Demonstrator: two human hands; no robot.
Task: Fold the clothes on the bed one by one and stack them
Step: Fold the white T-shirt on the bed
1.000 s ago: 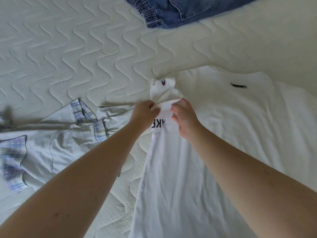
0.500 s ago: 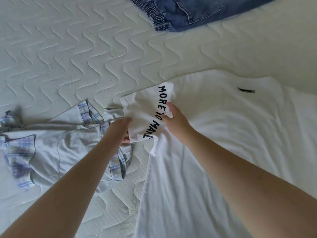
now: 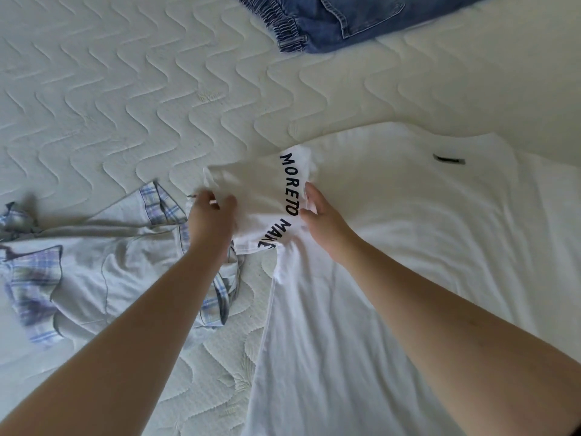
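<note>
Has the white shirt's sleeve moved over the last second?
Yes. The sleeve, earlier bunched against the white T-shirt, now spreads leftward toward the plaid garment.

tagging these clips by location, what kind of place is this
Most likely a bedroom: a bare quilted mattress fills the view, with a white t-shirt, jeans and a plaid-trimmed garment spread on it.

Soft, even daylight, bright overall. White tee (image 3: 408,247) near washed out, folds faint. Weak shadows under forearms. Left hand (image 3: 211,215) smeared with motion blur; right hand (image 3: 323,221) sharper. Wide-angle bend stretches quilting toward edges. No harsh glare.
</note>
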